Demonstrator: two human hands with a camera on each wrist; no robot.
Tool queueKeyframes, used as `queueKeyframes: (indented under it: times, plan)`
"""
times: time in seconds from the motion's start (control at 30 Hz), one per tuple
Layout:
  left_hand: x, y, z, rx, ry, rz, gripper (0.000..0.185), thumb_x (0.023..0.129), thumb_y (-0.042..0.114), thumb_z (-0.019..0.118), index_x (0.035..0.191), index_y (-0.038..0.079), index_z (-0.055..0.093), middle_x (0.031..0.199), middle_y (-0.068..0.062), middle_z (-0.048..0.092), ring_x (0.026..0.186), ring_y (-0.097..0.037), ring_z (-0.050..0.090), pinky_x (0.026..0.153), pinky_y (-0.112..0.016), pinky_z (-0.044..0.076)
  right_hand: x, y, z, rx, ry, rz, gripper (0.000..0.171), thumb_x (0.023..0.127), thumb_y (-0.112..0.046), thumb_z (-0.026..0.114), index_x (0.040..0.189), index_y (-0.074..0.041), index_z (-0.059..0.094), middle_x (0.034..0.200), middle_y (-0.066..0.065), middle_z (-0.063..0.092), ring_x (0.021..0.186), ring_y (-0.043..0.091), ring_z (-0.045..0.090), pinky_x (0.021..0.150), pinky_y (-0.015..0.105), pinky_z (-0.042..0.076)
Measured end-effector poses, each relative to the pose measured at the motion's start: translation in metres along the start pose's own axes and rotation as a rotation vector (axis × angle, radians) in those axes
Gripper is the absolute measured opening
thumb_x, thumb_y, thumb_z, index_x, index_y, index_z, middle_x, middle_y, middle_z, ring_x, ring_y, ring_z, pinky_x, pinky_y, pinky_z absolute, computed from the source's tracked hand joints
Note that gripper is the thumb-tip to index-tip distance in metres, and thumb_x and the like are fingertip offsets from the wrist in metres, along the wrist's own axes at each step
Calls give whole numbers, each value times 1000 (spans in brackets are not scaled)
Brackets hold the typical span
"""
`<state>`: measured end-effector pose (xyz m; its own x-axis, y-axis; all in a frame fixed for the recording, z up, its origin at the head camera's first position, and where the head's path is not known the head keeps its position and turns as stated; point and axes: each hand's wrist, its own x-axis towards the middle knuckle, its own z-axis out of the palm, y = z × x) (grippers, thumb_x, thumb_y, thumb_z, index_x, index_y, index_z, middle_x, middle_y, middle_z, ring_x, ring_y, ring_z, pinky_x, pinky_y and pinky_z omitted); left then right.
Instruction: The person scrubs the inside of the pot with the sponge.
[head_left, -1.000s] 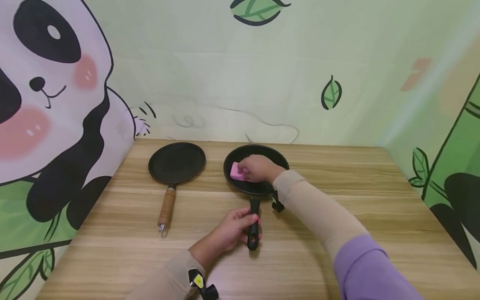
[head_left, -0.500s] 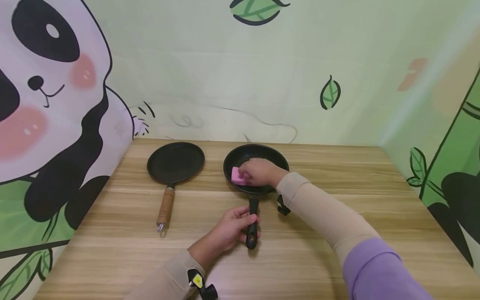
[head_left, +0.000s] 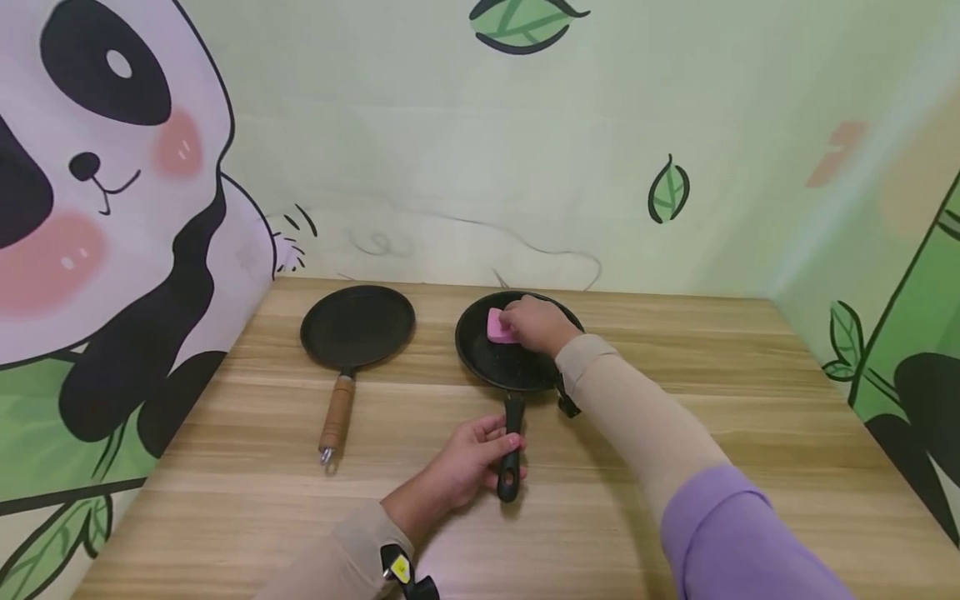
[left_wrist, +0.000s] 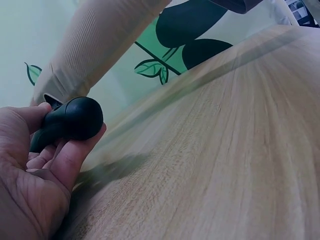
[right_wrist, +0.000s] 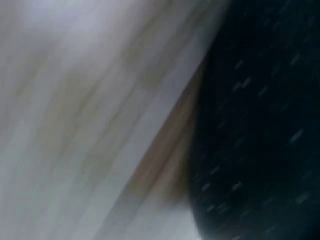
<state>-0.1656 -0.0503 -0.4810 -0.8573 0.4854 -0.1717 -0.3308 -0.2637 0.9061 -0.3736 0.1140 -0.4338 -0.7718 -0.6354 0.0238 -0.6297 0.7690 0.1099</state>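
A black frying pan (head_left: 480,358) sits at the middle of the table, its black handle (head_left: 510,475) pointing toward me. My left hand (head_left: 468,458) grips that handle, thumb on top and fingers underneath; the left wrist view shows the handle's rounded end (left_wrist: 82,119) between thumb and fingers. Inside the pan, my right hand (head_left: 540,325) pinches a pink sponge (head_left: 498,327) over the pan's far half. The right wrist view is blurred and shows only the pan's dark speckled side (right_wrist: 255,125) beside the wood; the hand itself is outside that view.
Left of the frying pan lies a flat black griddle pan (head_left: 356,325) with a wooden handle (head_left: 337,417). The wood-grain table (head_left: 675,358) ends at a back wall (head_left: 420,150) painted with a panda and leaves.
My right hand first slid slightly toward me with the sponge, then moved away and to the right across the pan. The left hand keeps its grip on the handle.
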Motion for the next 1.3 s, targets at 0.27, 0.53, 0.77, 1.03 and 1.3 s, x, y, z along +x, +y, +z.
queueKeyframes:
  times: [0.27,0.53,0.77,1.03,1.3]
  plan:
    - [0,-1,1,-6,-4,8,49,104,6,53,147,-10,36,106,-10,66,71,-17,70,62,-34,60,-6,11,0,65,-13,59,18,95,-5,64,108,-13,75,119,7,70,107,28,63,97,42,50]
    - [2,-1,1,-30,1,8,48,105,5,50,147,-10,35,103,-8,64,70,-18,68,64,-39,61,-2,25,1,204,-70,67,19,93,-6,62,105,-12,75,102,8,71,93,27,62,94,41,51]
    - [2,-4,4,-32,-15,17,48,104,4,51,146,-13,35,103,-8,66,70,-18,69,62,-39,61,-11,24,-6,225,-104,45,20,88,-7,66,102,-14,78,96,3,71,88,24,58,89,39,50]
    - [2,-5,5,-34,9,21,50,104,6,53,147,-12,34,106,-12,65,70,-20,69,62,-41,61,-24,15,-16,297,-162,25,16,88,-8,71,99,-18,78,94,-3,72,88,18,59,88,37,51]
    - [3,-6,5,-42,2,16,52,104,6,53,148,-12,33,106,-12,66,70,-19,69,63,-41,61,-43,9,-22,346,-231,-19,11,90,-13,74,100,-19,78,95,-4,72,90,16,61,89,37,51]
